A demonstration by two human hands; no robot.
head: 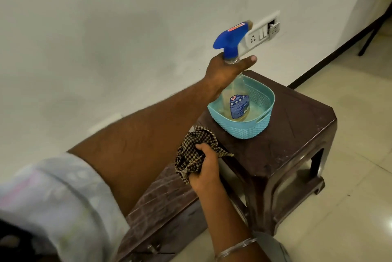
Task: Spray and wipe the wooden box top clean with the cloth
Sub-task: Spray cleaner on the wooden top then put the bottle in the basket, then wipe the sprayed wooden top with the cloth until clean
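Left hand (224,72) fingers clamp spray bottle (230,47) neck, blue label unreadable; right hand (204,168) fingers clutch checked cloth (191,151)

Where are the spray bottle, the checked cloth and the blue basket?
spray bottle (238,105): head view, label on its body.
checked cloth (188,152): head view, bunched middle.
blue basket (248,128): head view, front outer wall.

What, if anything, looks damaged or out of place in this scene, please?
The wall switch plate: at its right end one socket module sits crooked in a dark open gap, seemingly loose or broken. The spray bottle, cloth and basket look fine.
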